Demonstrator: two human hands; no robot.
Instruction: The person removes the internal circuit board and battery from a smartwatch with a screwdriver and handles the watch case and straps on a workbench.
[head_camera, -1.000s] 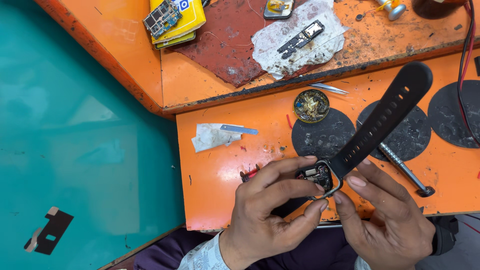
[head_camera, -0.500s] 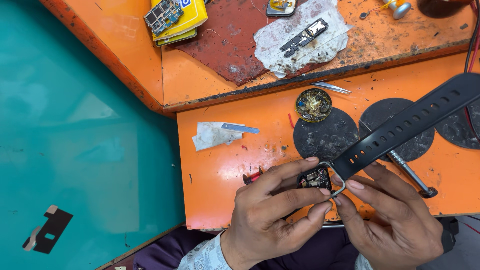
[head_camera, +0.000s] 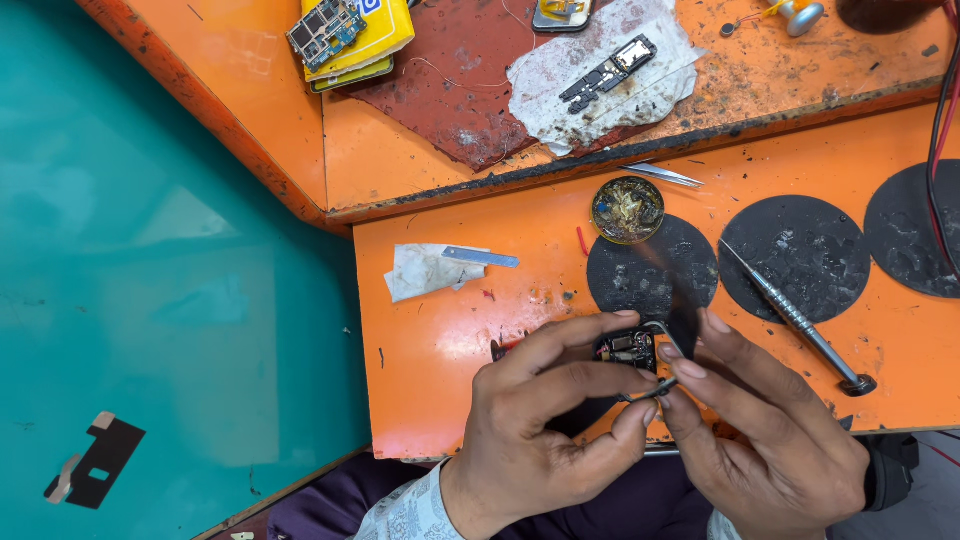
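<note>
Holding: left hand (head_camera: 540, 440) pinches the opened watch body (head_camera: 630, 350) between thumb and fingertips, low over the front edge of the orange bench (head_camera: 450, 350).
Opposing grip: right hand (head_camera: 770, 440) closes thumb and forefinger on the body's right rim, touching the left fingertips.
Handling advice: support is best kept on the metal frame, pads clear of the exposed circuitry, with both wrists braced near the bench edge.
Surroundings: black round mat (head_camera: 650, 275) just behind; solder tin (head_camera: 627, 210), tweezers (head_camera: 665, 175) and screwdriver (head_camera: 795, 320) beyond.
Obscured: the strap appears only as a dark blur above the body; its attachment is indistinct.
Cut off: the body's underside and lower frame lie behind the fingers.
</note>
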